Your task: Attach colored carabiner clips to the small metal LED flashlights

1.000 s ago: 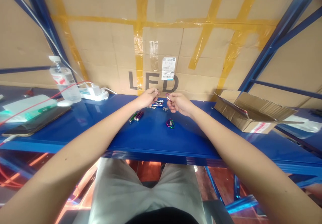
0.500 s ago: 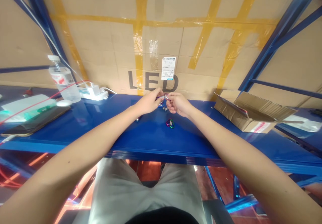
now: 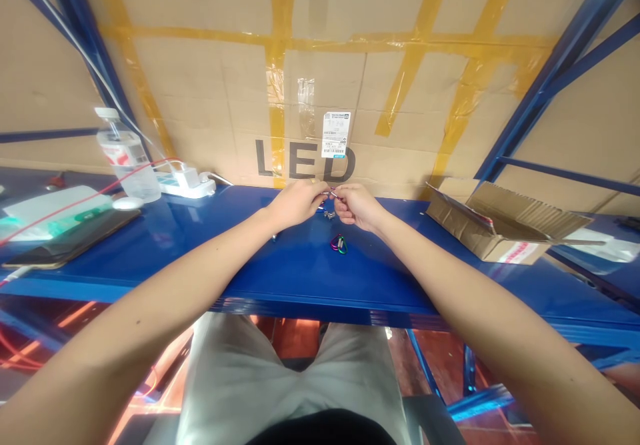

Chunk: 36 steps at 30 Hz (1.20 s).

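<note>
Both my hands meet above the back of the blue table (image 3: 380,275), fingers pinched together. Between them is a small purple-and-silver carabiner (image 3: 333,193), mostly covered by the fingertips. My left hand (image 3: 299,202) grips its left side, palm down. At the other side, my right hand (image 3: 358,206) pinches it between thumb and forefinger, with the remaining fingers curled. Just beneath lie some small silver metal pieces (image 3: 329,215) and a blue item (image 3: 321,209), partly hidden. Nearer to me, a pair of carabiners (image 3: 339,244), one purplish red and one green, rests on the table.
An open cardboard box (image 3: 505,231) stands at the right. On the left are a plastic bottle (image 3: 131,158), a white power strip (image 3: 193,186), a dark tablet-like slab (image 3: 70,245) and a red cable (image 3: 100,193). A large taped carton (image 3: 210,98) walls off the back.
My hands have drawn slightly closer together, and the fingers now cover more of the carabiner. The carabiners on the table have stayed put.
</note>
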Each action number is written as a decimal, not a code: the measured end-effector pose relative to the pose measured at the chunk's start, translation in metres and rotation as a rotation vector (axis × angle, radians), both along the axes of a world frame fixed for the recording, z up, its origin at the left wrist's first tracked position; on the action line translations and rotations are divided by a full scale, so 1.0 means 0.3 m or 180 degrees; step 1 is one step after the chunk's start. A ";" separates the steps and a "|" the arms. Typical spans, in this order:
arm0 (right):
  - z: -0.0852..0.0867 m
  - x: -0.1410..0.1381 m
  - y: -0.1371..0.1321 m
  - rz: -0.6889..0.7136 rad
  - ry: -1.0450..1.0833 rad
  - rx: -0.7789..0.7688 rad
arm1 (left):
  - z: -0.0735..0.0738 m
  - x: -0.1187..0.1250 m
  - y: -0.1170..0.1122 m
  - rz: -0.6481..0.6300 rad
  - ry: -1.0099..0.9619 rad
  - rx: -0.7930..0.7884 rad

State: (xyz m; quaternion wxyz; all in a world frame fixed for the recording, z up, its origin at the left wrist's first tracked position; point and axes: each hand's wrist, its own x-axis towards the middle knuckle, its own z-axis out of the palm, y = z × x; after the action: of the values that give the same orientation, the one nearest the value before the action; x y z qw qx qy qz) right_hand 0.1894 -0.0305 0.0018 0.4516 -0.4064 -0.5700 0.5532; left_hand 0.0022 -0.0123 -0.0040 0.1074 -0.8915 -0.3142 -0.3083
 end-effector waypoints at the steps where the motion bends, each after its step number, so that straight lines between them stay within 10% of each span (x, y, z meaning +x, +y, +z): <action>1: 0.001 0.000 -0.001 -0.0009 -0.0023 0.0004 | -0.001 0.000 0.001 -0.0028 0.0001 -0.0007; 36: 0.011 0.000 -0.012 0.0033 -0.0241 -0.0176 | -0.023 -0.016 0.032 -0.0223 0.0020 -0.0017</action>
State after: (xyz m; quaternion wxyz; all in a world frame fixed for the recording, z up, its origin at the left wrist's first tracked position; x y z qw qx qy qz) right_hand 0.1893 -0.0341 0.0050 0.4154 -0.4363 -0.5732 0.5554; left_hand -0.0025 -0.0027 -0.0109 0.0951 -0.9032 -0.2832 -0.3083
